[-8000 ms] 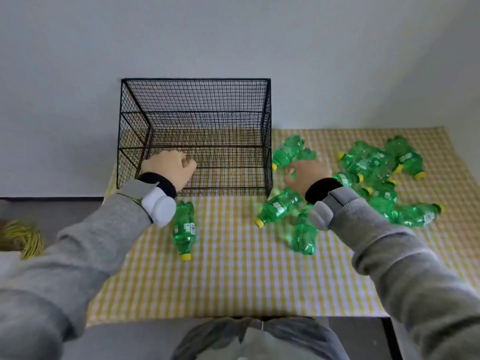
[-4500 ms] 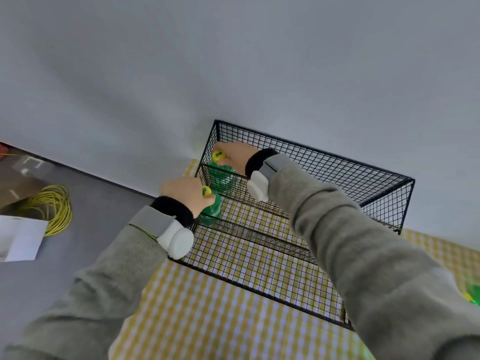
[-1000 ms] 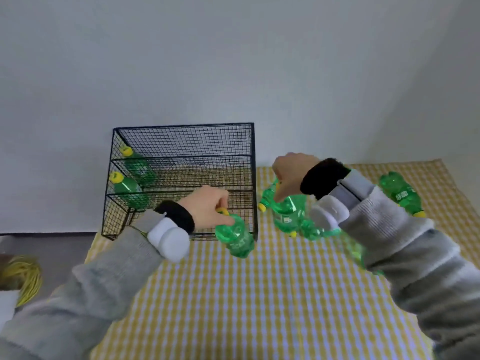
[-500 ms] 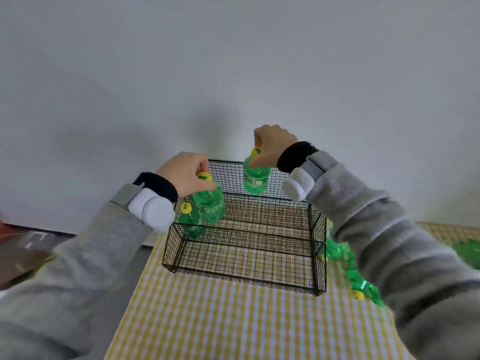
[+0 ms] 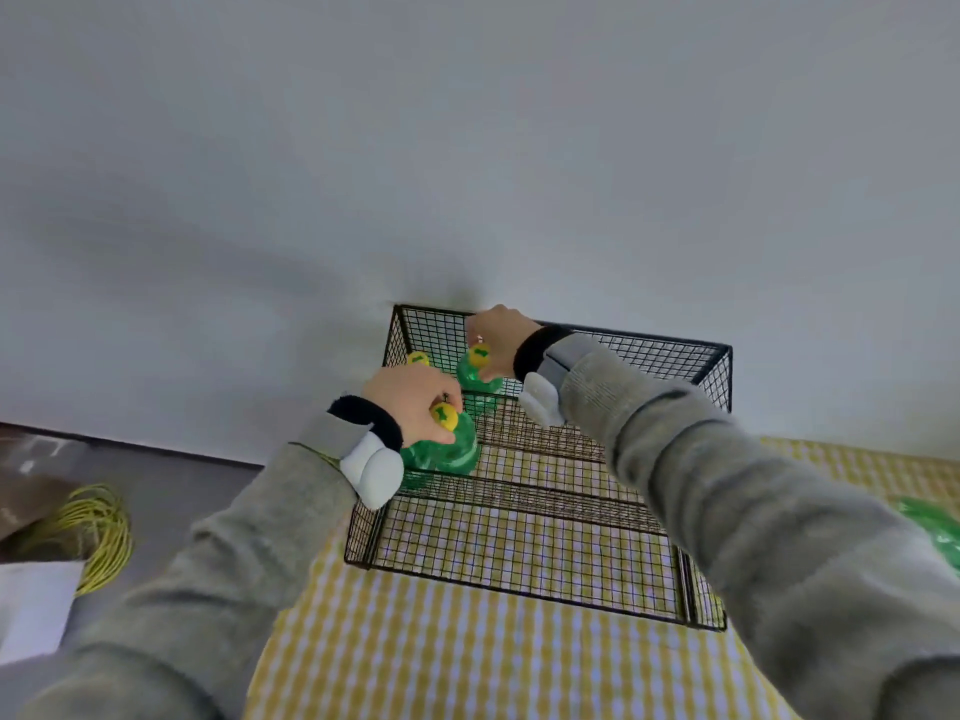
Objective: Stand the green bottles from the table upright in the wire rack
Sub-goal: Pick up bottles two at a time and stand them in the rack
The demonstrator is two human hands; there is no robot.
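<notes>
Both bottles, held above the rim half a second ago, are now down inside the wire rack, at its far left corner. One green bottle hangs upright from the left hand, whose fingers are closed around its neck just beside the yellow cap; its body sits against the rack's left wall, behind the nearer cross-wire, and whether its base touches the rack floor cannot be told. A second green bottle stands upright further back, nearer the rack's far edge, with the right hand pinching it at the neck beside its own yellow cap. A third yellow cap shows just left of that one, close to the rack's far left corner; the bottle under it is mostly hidden behind the left hand.

Black wire dividers run across the rack from left to right, and the nearer compartments hold no bottles. Through the mesh floor the yellow-and-white checked cloth is visible, and the cloth spreads over the table toward the near edge. At the table's right edge a blurred patch of green shows past the right sleeve; it cannot be made out clearly. Both arms wear grey sleeves with black cuffs and white wrist pieces. Off the table's left edge, on the dark floor, lies a coil of yellow cable with a white sheet just in front of it. A plain pale wall rises behind the rack.
</notes>
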